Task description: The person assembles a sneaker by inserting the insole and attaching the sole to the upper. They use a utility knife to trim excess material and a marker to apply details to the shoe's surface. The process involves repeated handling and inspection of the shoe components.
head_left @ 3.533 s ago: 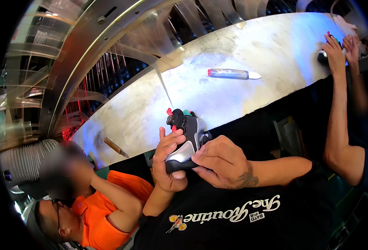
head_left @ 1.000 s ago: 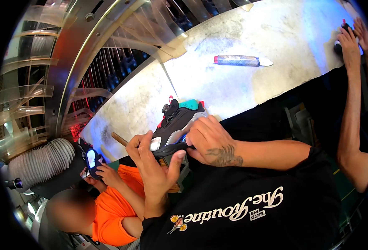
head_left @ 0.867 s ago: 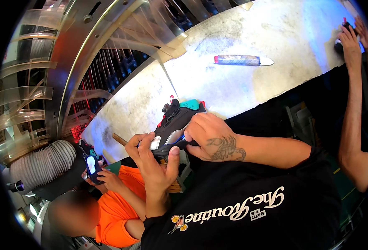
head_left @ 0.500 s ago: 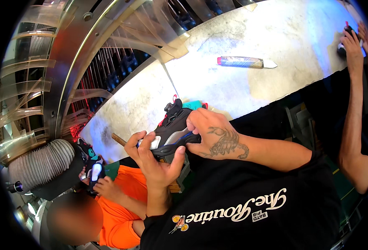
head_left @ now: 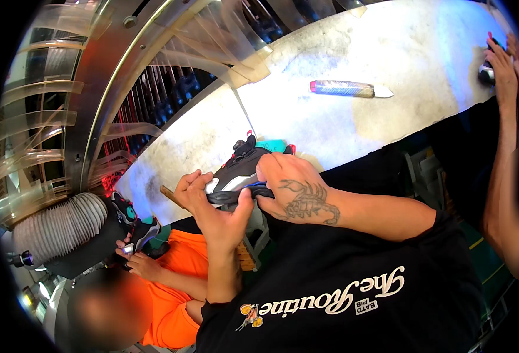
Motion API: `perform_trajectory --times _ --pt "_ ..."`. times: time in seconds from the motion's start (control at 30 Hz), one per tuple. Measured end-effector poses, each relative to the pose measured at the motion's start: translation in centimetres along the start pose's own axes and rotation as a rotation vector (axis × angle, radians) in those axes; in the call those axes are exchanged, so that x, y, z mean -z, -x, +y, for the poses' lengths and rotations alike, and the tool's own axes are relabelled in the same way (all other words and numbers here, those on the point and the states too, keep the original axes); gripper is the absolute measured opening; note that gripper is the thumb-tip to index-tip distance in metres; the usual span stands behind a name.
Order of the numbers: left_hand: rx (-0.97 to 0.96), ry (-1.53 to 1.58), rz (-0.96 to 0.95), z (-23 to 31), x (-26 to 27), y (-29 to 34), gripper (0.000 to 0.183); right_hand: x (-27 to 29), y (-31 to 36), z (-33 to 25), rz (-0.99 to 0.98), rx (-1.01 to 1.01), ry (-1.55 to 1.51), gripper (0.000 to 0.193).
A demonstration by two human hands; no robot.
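Both my hands hold a black shoe (head_left: 236, 169) with a grey-silver side stripe, red trim and a dark sole (head_left: 230, 196), over the near edge of the table. A teal form (head_left: 271, 145) shows inside its opening. My left hand (head_left: 215, 209) is closed at the toe end, its fingers on the far side and its thumb against the sole edge. At the heel end, my right hand (head_left: 297, 185) grips the shoe with curled fingers, thumb low beside the sole. The right palm hides part of the heel.
A tool with a wrapped handle and pale tip (head_left: 353, 89) lies on the white worktable (head_left: 412, 65). A machine with clear strips (head_left: 212, 44) borders the far left. A person in orange (head_left: 177, 282) handles a shoe beside a grey ribbed duct (head_left: 62, 226). Another person's hands (head_left: 503, 62) hold a shoe at far right.
The shoe's toe end has swung slightly up and away from me. My left fingers have closed in on it, and my left thumb has moved onto the sole edge. The orange-clad person's shoe has turned.
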State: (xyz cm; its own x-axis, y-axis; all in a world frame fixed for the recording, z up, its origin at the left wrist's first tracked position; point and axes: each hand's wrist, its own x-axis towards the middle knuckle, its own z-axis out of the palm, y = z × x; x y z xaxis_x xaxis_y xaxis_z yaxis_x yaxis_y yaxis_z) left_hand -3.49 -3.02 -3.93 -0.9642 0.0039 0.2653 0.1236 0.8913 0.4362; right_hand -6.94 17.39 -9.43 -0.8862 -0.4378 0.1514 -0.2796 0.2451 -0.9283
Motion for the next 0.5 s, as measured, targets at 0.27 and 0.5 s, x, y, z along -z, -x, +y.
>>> perform_trajectory --times 0.27,0.5 --pt "0.232 0.251 0.054 -6.1 -3.3 -1.8 0.061 -0.5 -0.7 1.0 0.143 0.056 0.007 0.044" --pt "0.517 1.513 -0.016 -3.4 -5.9 -0.1 0.036 6.6 -2.9 -0.8 0.203 0.337 -0.193 0.027"
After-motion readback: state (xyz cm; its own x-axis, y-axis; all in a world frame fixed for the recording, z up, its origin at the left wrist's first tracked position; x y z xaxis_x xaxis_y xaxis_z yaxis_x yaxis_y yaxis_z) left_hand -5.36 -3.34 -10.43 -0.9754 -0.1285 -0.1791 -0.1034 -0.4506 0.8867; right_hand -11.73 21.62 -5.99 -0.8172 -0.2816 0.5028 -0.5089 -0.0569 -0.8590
